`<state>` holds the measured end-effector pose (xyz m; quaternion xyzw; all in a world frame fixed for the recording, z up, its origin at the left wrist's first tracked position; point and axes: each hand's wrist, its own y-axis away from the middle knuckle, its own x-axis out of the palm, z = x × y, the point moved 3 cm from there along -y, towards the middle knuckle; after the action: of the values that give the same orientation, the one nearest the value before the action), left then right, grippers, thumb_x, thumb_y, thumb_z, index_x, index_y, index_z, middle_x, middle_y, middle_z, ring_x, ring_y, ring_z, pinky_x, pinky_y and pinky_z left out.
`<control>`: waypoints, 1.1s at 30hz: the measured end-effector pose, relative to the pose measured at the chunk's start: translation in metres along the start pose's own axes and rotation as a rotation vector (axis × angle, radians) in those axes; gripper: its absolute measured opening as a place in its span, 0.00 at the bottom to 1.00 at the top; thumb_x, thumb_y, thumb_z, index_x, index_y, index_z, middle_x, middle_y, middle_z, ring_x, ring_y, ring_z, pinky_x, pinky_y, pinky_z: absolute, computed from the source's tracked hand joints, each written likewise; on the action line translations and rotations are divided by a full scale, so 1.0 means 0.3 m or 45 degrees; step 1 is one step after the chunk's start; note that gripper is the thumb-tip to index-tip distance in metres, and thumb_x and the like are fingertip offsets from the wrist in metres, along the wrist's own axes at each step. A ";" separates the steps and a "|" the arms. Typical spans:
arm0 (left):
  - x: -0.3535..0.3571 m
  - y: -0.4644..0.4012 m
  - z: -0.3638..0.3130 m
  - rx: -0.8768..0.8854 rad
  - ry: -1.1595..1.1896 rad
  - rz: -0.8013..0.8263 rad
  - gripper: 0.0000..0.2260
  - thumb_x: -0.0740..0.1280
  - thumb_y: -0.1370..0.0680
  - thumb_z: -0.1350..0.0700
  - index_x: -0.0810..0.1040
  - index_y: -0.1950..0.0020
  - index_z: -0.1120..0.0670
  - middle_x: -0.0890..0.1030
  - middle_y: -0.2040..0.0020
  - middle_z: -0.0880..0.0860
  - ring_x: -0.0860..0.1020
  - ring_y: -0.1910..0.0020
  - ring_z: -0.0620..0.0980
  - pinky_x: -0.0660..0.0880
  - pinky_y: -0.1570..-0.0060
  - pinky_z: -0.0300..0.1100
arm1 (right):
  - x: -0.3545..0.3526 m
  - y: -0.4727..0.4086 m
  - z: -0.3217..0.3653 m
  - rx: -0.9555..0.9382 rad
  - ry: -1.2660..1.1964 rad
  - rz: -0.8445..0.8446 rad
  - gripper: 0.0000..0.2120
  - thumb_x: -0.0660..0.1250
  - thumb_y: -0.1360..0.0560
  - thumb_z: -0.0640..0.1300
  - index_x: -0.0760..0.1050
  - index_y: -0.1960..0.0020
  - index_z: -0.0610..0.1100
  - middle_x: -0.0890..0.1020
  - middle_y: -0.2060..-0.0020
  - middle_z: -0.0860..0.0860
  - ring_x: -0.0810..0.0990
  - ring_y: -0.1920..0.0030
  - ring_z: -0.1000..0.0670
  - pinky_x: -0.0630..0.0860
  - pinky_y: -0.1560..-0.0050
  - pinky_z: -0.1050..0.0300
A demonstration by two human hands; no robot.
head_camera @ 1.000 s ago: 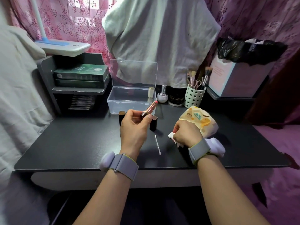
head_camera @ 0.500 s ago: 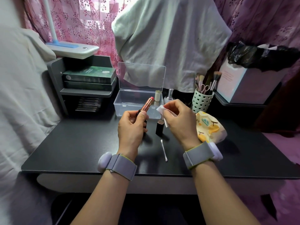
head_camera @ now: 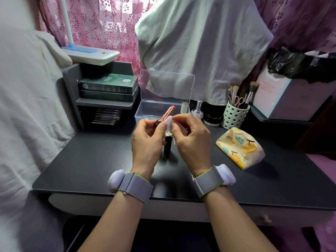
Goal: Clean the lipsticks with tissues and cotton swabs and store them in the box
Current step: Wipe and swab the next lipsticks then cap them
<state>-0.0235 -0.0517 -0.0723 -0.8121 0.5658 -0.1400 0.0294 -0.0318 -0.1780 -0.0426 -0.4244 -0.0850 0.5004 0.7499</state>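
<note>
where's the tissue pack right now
In the head view the tissue pack lies on the black desk to the right of the right hand, just in front of the green brush holder.

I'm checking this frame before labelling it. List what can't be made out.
- Cotton swab: head view, not visible; it may be hidden behind the hands.
- Lipstick base: covered by left hand fingers.
- Tissue: mostly hidden in right hand.
- Box contents: clear walls and the hands hide the floor.

Black lipstick tube (head_camera: 167,145) behind hands.
</note>
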 end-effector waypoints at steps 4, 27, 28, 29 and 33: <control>-0.021 -0.019 -0.002 0.090 -0.152 -0.017 0.07 0.74 0.25 0.56 0.77 0.57 0.47 0.84 0.60 0.49 0.82 0.62 0.49 0.83 0.58 0.57 | -0.022 -0.034 0.000 0.008 0.016 -0.095 0.02 0.73 0.25 0.40 0.82 0.53 0.46 0.81 0.59 0.54 0.81 0.58 0.55 0.78 0.52 0.56; -0.058 -0.097 -0.082 0.834 -0.619 -0.004 0.08 0.73 0.26 0.66 0.78 0.49 0.59 0.82 0.54 0.52 0.82 0.55 0.49 0.81 0.49 0.40 | 0.037 -0.152 0.055 0.013 -0.034 -0.131 0.02 0.73 0.24 0.46 0.81 0.53 0.49 0.82 0.59 0.55 0.81 0.57 0.54 0.78 0.53 0.56; -0.058 -0.097 -0.080 0.840 -0.623 -0.004 0.08 0.73 0.26 0.66 0.78 0.49 0.59 0.82 0.54 0.52 0.82 0.55 0.50 0.81 0.49 0.42 | 0.041 -0.151 0.058 0.006 -0.001 -0.130 0.02 0.73 0.24 0.47 0.81 0.53 0.50 0.82 0.59 0.55 0.80 0.57 0.54 0.77 0.53 0.55; -0.058 -0.095 -0.079 0.843 -0.620 -0.002 0.08 0.73 0.26 0.66 0.79 0.50 0.59 0.82 0.54 0.52 0.82 0.55 0.50 0.82 0.49 0.44 | 0.044 -0.148 0.059 -0.003 0.036 -0.131 0.02 0.72 0.24 0.47 0.81 0.52 0.50 0.81 0.59 0.55 0.79 0.58 0.54 0.77 0.54 0.54; -0.054 -0.086 -0.079 0.843 -0.594 0.012 0.07 0.73 0.26 0.66 0.79 0.50 0.59 0.82 0.55 0.52 0.82 0.55 0.50 0.82 0.49 0.45 | 0.064 -0.124 0.062 -0.057 0.161 -0.106 0.03 0.70 0.25 0.46 0.81 0.51 0.51 0.80 0.59 0.54 0.80 0.58 0.51 0.77 0.55 0.50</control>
<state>-0.0115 -0.0248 -0.0473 -0.7660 0.4720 -0.1265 0.4177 -0.0075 -0.1571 -0.0098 -0.4678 -0.0661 0.4391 0.7642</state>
